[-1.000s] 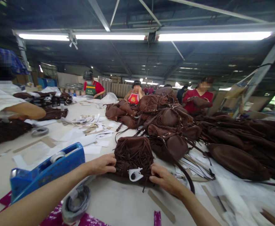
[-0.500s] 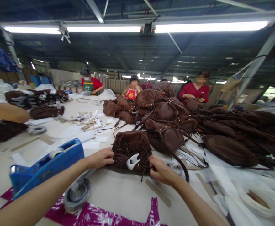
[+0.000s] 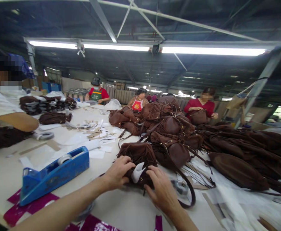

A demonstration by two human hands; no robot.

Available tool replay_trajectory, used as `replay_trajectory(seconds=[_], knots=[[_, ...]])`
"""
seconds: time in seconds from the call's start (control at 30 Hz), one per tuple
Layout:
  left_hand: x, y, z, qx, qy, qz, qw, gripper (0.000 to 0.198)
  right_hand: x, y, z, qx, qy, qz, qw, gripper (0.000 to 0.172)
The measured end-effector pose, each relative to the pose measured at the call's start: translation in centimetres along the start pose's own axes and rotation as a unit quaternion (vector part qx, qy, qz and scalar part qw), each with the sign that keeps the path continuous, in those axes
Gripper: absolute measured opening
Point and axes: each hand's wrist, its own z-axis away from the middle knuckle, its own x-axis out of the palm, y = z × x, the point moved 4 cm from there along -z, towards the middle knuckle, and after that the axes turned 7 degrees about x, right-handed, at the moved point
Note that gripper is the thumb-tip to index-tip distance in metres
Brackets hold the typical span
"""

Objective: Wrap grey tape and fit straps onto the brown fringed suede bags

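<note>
A dark brown fringed bag [image 3: 137, 150] lies on the table before me, with a white wrap [image 3: 138, 172] standing up from its near side. My left hand [image 3: 119, 171] is closed on the bag's left part, fingers curled over the fringe beside the wrap. On the other side, my right hand [image 3: 161, 189] rests against the bag's near right part, its fingers spread and the thumb apart. A brown strap [image 3: 187, 173] loops around to the right. The fringe hides some of the fingertips.
A blue tape dispenser [image 3: 56, 173] stands at left on purple printed plastic [image 3: 32, 205]. Brown bags [image 3: 170, 128] are heaped beyond and to the right. Paper scraps [image 3: 98, 133] litter the middle. A person's arm [image 3: 20, 120] rests at far left; other people sit across.
Both hands have moved inward from the bag's sides toward the white wrap. My right fingers have loosened and spread. The view has shifted, with more of the left neighbour showing.
</note>
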Motion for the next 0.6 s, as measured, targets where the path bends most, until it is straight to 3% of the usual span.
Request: replay_trajectory(seconds=[0.07,0.13,0.27,0.43,0.6], knots=[[1.4,0.7,-0.9,0.003,0.009,0.037,0.999,0.032,0.8,-1.0,0.0,-0.015,-0.021,0.019,0.999,0.031],[2.9,0.5,-1.6,-0.051,0.023,0.063,0.996,0.018,1.8,-1.2,-0.4,0.000,-0.037,0.044,0.998,0.020],[4.5,-0.3,-1.9,-0.142,0.080,0.070,0.984,0.015,3.2,-1.0,-1.5,0.025,0.003,0.107,0.994,0.011],[4.3,-0.7,-1.6,-0.181,0.088,0.070,0.977,0.010,3.6,-1.0,-2.7,0.024,0.015,0.115,0.993,0.011],[3.4,-2.1,-3.5,-0.236,0.042,0.053,0.969,0.013,3.7,-0.5,-2.8,0.049,0.020,0.111,0.992,0.011]])
